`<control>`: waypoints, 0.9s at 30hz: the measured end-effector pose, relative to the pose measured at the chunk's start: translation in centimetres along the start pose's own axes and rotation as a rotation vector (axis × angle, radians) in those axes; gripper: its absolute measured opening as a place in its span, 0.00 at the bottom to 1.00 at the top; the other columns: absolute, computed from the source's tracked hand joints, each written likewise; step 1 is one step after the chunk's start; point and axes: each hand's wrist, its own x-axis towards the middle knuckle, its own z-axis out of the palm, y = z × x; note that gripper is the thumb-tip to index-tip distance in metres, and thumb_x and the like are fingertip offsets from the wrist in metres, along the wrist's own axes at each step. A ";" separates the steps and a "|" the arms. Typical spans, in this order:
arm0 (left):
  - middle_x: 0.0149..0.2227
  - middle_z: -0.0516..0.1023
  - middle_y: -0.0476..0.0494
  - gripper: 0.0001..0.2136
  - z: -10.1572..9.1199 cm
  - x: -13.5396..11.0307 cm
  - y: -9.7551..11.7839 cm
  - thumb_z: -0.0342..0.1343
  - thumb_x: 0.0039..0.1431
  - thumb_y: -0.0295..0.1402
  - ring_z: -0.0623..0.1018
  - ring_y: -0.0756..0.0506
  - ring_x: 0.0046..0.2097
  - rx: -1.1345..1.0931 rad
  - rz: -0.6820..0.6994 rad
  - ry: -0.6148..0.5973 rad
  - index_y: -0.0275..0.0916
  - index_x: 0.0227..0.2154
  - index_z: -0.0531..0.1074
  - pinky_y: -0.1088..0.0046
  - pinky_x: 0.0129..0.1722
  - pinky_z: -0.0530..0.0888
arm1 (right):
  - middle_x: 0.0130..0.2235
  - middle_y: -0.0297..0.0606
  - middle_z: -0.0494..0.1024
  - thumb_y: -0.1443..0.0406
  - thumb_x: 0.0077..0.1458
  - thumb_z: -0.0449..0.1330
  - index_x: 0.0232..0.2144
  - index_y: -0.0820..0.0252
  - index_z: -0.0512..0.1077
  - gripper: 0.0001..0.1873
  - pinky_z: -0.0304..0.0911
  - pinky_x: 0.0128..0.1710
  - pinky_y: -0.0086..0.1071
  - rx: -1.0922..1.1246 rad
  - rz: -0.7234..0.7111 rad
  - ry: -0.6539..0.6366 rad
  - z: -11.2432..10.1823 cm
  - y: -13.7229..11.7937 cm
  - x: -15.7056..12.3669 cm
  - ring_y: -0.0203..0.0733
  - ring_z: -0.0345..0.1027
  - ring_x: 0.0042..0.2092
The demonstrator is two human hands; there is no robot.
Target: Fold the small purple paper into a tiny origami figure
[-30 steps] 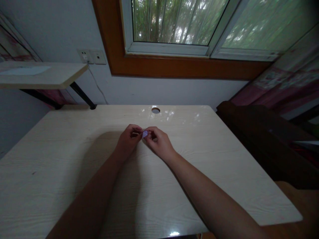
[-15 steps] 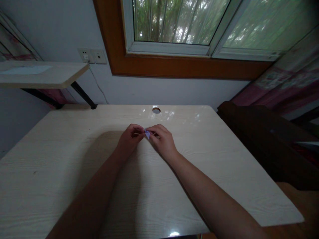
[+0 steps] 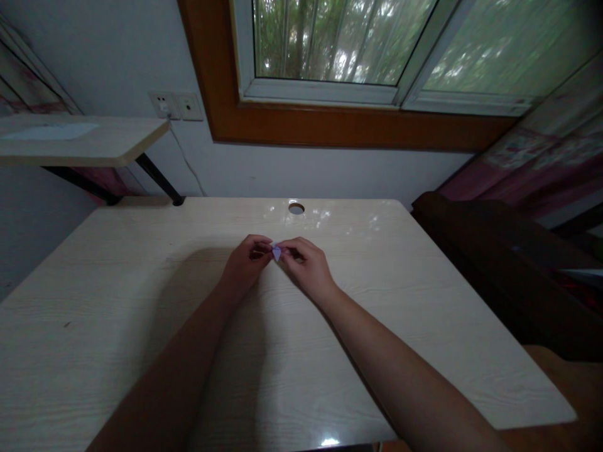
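Between my two hands is a small piece of folded purple paper point(image 3: 276, 253), with a pointed lower end facing me. My left hand point(image 3: 245, 260) pinches its left side between thumb and fingers. From the other side, the thumb and fingertips of my right hand point(image 3: 308, 263) grip it too. The fingertips hide most of its edges, and its full shape is too small to make out. Both hands are over the far middle part of the pale wooden desk point(image 3: 377, 364).
A round cable hole point(image 3: 296, 208) lies just beyond my hands. At the left, a raised shelf point(image 3: 85, 144) stands on black legs, with sockets point(image 3: 175, 107) and a cord behind it. A window point(image 3: 330, 56) is ahead; dark furniture point(image 3: 494, 263) borders the desk's right side.
The purple paper has turned slightly between my fingertips, its point now facing more straight down. My hands have barely moved.
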 end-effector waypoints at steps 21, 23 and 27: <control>0.35 0.75 0.48 0.12 0.0 0.1 -0.2 0.63 0.52 0.34 0.77 0.48 0.36 -0.047 -0.020 0.042 0.40 0.37 0.67 0.69 0.40 0.73 | 0.38 0.38 0.77 0.67 0.56 0.58 0.41 0.56 0.73 0.10 0.68 0.36 0.31 0.064 0.026 0.048 0.6 -0.3 -0.2 0.38 0.71 0.36; 0.34 0.75 0.48 0.12 0.0 0.1 -0.2 0.63 0.51 0.34 0.77 0.48 0.36 -0.055 -0.021 0.047 0.40 0.36 0.66 0.69 0.40 0.72 | 0.38 0.38 0.76 0.67 0.57 0.58 0.42 0.55 0.74 0.10 0.68 0.36 0.31 0.053 0.009 0.033 0.3 -0.5 -0.2 0.38 0.71 0.36; 0.33 0.75 0.49 0.12 0.0 0.1 -0.1 0.63 0.51 0.33 0.76 0.48 0.36 -0.076 -0.034 0.039 0.40 0.36 0.65 0.69 0.39 0.72 | 0.39 0.38 0.73 0.68 0.57 0.59 0.42 0.55 0.74 0.10 0.67 0.37 0.32 0.039 -0.043 0.040 0.0 -0.7 -0.1 0.38 0.69 0.37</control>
